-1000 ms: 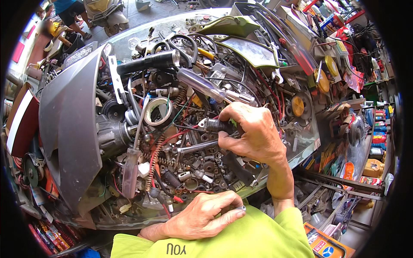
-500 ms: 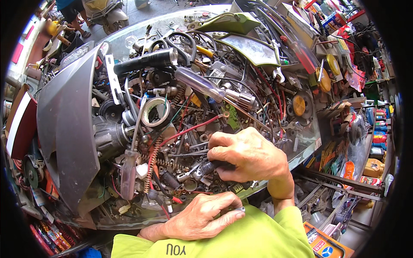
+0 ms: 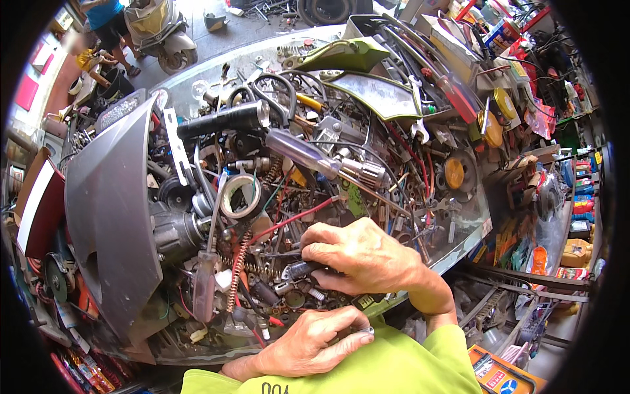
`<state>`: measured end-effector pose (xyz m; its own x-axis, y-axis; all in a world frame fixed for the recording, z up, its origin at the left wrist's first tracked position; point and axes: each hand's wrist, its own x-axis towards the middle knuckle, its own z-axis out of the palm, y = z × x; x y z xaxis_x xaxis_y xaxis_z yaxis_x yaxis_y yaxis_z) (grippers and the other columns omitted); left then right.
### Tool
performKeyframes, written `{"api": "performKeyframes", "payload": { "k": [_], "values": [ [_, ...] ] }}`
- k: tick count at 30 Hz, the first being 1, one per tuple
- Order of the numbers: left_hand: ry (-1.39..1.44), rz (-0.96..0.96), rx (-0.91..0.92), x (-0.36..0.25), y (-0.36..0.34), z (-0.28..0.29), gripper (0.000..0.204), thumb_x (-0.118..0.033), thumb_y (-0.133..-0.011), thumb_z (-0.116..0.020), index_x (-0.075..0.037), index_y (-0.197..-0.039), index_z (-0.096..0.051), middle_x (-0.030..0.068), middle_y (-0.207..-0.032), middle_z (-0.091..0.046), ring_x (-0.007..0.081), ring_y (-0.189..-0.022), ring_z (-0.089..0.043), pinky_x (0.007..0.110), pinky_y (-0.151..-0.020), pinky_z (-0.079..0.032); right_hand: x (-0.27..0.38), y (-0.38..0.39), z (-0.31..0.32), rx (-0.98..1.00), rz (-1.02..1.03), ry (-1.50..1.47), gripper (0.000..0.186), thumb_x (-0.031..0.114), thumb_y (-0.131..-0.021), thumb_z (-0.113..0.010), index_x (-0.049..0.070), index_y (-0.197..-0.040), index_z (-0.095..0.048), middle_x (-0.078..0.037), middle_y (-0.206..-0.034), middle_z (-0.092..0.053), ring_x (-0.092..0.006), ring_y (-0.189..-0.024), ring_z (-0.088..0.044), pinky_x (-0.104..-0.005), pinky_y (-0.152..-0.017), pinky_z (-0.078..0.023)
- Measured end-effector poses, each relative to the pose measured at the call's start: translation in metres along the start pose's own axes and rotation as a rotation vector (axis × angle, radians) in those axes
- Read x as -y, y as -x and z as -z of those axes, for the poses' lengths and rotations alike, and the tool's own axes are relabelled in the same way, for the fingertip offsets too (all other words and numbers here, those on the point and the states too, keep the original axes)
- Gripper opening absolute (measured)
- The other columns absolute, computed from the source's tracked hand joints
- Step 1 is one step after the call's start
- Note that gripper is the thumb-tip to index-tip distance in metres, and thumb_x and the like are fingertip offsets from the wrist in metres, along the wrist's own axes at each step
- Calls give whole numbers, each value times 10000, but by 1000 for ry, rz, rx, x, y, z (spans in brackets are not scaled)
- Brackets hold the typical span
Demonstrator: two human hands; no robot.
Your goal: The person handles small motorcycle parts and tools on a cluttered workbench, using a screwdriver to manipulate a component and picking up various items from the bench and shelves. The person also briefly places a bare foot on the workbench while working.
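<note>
My right hand reaches low into a pile of mixed metal parts, fingers curled. Between thumb and fingers is a short black cylindrical part; its far side is covered by my fingers. Close to the shirt, my left hand is closed with the thumb against the fingers. A small silvery metal piece pokes out at its thumb tip, the rest hidden. Around the hands lie a coil spring, a red cable, a clear-handled screwdriver and loose nuts and bolts.
The pile sits on a glass-topped case. A grey plastic panel stands at the left, with a tape roll, a black cylinder and a large clear-handled screwdriver beyond my hands. A scooter and a person stand far left.
My right hand has shifted left over the pile, and the black cylindrical part has moved with it. The left hand stays by the shirt. The whole view has tilted slightly.
</note>
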<state>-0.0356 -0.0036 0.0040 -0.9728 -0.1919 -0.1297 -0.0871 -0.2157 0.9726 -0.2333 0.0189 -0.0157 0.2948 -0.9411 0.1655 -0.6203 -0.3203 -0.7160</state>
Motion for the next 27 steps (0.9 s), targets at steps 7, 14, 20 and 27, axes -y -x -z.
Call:
{"api": "performKeyframes", "payload": {
  "k": [7, 14, 20, 27],
  "values": [
    [5, 27, 14, 0, 2, 1, 169, -128, -972, -657, 18, -1041, -607, 139, -842, -687, 238, -738, -689, 337, -685, -537, 8, -19, 0, -138, -56, 72, 348, 207, -828, -775, 32, -1091, -629, -104, -1065, -668, -285, -761, -692, -364, -618, -563],
    [8, -30, 5, 0, 6, 1, 180, -149, -976, -655, 14, -1036, -608, 148, -852, -686, 247, -743, -685, 349, -684, -530, 25, -69, -11, -139, -142, 483, 626, 66, -825, -639, 72, -1428, -472, -207, -1042, -599, -314, -658, -673, -394, -506, -530],
    [45, -126, -46, 3, 9, 1, 190, -155, -972, -658, 13, -1035, -598, 151, -859, -671, 269, -763, -681, 360, -684, -523, 20, -85, -24, -220, -165, 524, 203, 70, -808, -642, 40, -1009, -633, -182, -904, -572, -279, -651, -689, -379, -520, -532],
    [41, -5, -44, -13, 9, 5, 102, -124, -953, -652, -33, -978, -613, 97, -728, -618, 165, -641, -589, 324, -607, -474, 22, -81, -25, -258, -60, 519, 379, 139, -768, -731, 88, -1134, -645, -190, -1107, -616, -278, -701, -684, -369, -521, -529]
  ]
}}
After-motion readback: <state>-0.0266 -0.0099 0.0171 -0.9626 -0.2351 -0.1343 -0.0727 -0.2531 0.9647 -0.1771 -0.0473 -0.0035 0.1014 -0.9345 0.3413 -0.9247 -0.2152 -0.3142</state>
